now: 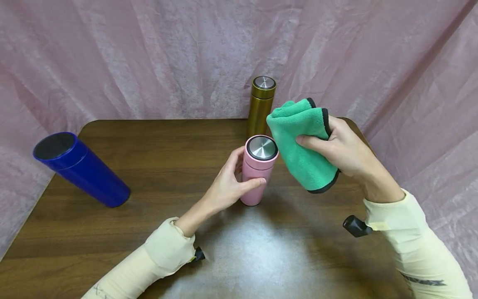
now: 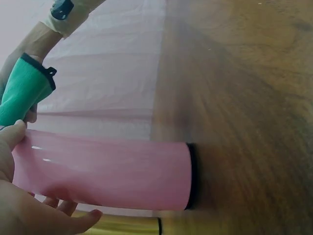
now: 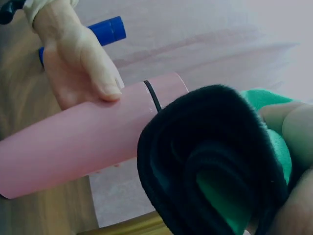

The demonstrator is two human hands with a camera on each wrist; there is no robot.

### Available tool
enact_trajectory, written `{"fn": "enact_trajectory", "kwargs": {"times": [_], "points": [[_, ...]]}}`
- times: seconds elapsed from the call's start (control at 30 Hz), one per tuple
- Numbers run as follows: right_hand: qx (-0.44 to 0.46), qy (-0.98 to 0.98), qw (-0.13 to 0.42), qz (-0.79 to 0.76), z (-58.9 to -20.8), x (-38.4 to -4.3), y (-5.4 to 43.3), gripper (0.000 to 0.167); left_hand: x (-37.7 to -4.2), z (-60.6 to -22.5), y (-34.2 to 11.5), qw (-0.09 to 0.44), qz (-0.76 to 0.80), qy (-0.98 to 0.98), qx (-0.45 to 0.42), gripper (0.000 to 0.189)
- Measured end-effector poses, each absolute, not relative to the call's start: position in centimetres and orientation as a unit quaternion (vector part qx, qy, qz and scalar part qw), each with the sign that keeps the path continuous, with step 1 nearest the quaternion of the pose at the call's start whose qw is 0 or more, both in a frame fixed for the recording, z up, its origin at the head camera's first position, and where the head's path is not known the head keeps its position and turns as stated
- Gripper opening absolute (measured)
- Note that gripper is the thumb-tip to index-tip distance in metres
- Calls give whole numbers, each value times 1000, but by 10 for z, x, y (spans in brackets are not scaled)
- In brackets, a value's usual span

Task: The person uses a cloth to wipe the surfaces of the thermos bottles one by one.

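Observation:
A pink thermos bottle with a silver-topped lid stands in the middle of the table, and my left hand grips its side, thumb across the front and fingers behind. In the left wrist view the bottle's dark base ring shows. My right hand holds a folded green cloth with dark edging, thumb on the near face. The cloth is raised just right of the pink bottle's lid; its rolled end overlaps the bottle in the right wrist view.
Behind the pink bottle stands a gold thermos bottle, its lower part hidden. A blue thermos bottle stands at the left of the brown wooden table. Pink curtains hang behind the table and along its sides.

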State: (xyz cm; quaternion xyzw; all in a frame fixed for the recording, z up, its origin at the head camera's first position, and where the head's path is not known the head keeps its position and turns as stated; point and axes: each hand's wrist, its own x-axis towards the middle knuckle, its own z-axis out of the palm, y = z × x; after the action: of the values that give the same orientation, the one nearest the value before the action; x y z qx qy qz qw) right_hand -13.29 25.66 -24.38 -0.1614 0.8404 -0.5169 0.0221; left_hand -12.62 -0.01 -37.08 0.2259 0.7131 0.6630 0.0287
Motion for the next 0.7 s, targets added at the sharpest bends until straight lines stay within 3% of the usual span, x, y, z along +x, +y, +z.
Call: {"fn": "enact_trajectory", "kwargs": {"times": [0.27,0.47,0.7], "points": [[-182,863,73,-466,-236,-140,251,32,-130,-365,-5,50,665,704,246,79],[-221,878,75,-417,-233,-148,246,31,-130,-362,-6,51,653,711,255,79],[-202,892,88,-395,-229,-145,247,24,-131,-360,-8,57,641,721,258,80]]}}
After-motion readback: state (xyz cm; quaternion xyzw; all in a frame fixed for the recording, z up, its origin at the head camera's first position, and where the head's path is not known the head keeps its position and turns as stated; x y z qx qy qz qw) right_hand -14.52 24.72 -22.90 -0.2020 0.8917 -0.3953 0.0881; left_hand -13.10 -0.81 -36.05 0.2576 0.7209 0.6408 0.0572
